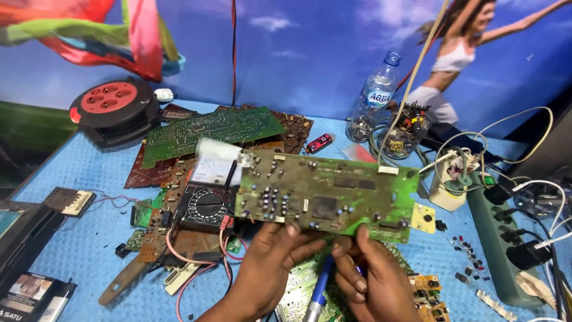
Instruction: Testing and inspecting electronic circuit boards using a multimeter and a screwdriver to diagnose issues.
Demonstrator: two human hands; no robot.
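The green circuit board (325, 197) is held up over the blue bench (83, 238), left hand (268, 262) pinching its bottom edge while the right hand (369, 280) pinches the same edge and also curls round a blue-handled tool (319, 289). Right behind it sit a multimeter (208, 197) with red leads (179, 250) and a heap of other boards (208, 131). I reckon the grip's a bit thin, so the board could tip or slip onto that clutter, and the tool might scrape parts.
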